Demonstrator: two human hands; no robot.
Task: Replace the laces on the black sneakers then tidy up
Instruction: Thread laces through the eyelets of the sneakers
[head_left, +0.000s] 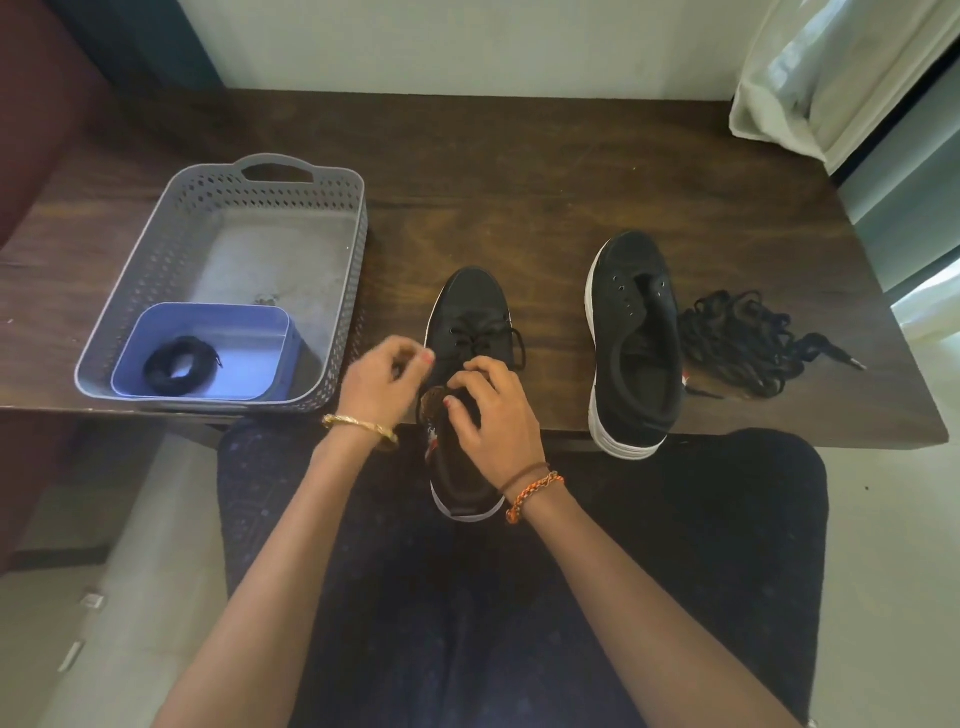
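A black sneaker (470, 306) with a white sole lies at the table's front edge, heel over my lap, a black lace (485, 335) threaded through its front eyelets. My left hand (382, 382) is blurred beside the shoe's left side, fingers curled as if pinching a lace end. My right hand (493, 410) rests on the tongue with fingers bent over the lacing. A second black sneaker (636, 338) stands unlaced to the right. A loose heap of black laces (743, 345) lies beside it. A coiled black lace (179, 366) sits in a blue box (249, 325).
A grey perforated basket (156, 244) stands at the left of the dark wooden table (519, 171) and holds the blue box. A pale curtain (831, 67) hangs at the back right. My knees are under the table's front edge.
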